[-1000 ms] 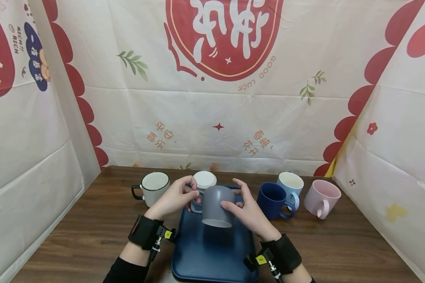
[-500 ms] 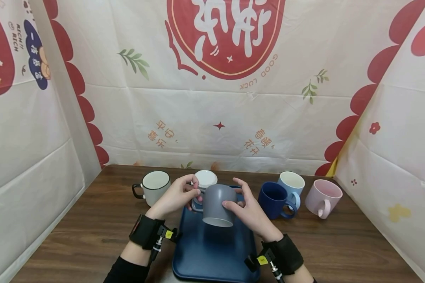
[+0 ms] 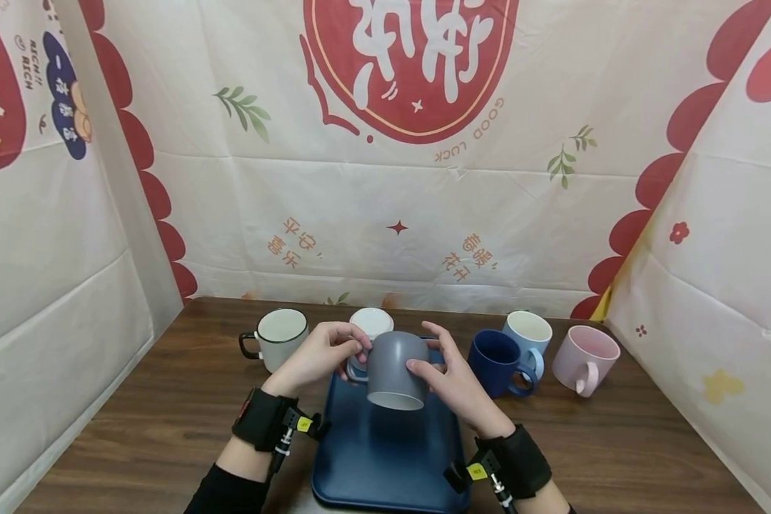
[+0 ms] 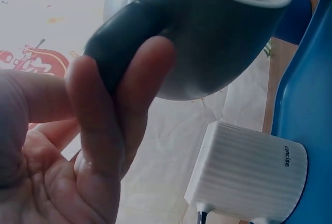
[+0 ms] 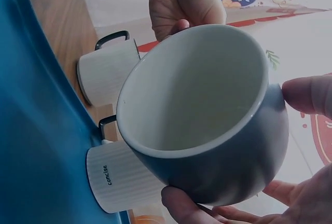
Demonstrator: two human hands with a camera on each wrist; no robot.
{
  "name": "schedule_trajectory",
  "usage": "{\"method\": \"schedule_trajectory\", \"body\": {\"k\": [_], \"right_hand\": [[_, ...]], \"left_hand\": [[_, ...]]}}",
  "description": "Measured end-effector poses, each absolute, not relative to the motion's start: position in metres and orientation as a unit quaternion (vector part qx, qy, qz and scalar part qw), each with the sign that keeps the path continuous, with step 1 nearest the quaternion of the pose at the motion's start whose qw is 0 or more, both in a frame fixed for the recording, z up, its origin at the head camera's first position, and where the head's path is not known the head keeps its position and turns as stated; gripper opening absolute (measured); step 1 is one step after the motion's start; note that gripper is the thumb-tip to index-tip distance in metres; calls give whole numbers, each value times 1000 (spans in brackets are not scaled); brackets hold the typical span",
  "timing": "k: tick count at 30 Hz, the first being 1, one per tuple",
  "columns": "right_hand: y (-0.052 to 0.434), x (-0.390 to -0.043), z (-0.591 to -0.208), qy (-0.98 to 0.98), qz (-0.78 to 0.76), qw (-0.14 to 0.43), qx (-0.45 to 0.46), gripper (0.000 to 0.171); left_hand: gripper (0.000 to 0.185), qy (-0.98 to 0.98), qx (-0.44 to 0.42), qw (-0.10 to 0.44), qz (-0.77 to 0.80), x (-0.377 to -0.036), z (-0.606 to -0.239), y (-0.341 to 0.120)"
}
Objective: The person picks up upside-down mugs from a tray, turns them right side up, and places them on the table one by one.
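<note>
Grey mug (image 3: 396, 369), empty and upturned, gripped between left hand (image 3: 318, 355) fingers at its handle and right hand (image 3: 452, 382) fingers, above blue tray (image 3: 385, 457).

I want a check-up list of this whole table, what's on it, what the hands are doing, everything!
surface: brown wooden table, blue tray on it.
job's things: grey mug upside down, lifted above the tray.
clutter: white ribbed mug upside down on the tray's far end; white mug with black handle, navy mug, light blue mug, pink mug upright on the table.
hands: left hand pinches the grey mug's handle; right hand holds its side.
cables: nothing seen.
surroundings: printed cloth backdrop on three sides.
</note>
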State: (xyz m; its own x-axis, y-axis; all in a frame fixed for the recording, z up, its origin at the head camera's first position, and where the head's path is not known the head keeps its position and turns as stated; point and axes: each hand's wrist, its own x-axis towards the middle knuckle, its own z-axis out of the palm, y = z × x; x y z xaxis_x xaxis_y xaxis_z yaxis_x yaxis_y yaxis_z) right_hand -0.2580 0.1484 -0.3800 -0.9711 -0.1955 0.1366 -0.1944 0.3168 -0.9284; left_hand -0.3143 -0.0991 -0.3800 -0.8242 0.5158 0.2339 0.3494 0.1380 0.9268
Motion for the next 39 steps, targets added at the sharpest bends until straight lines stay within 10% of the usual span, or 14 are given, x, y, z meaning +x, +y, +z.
{"method": "schedule_trajectory", "body": {"k": [20,32,39], "right_hand": [[148,-257,-376,805,-580,-13,-127,62],[148,-255,-372,784,-608,0,-123,22],[157,-260,-379,784,-586,14,-205,48]], "left_hand": [[20,737,266,91,615,-319,-380,-101],[20,724,250,95,636,-319,-382,-103],[21,703,233,87,667,-318,-382,-105]]}}
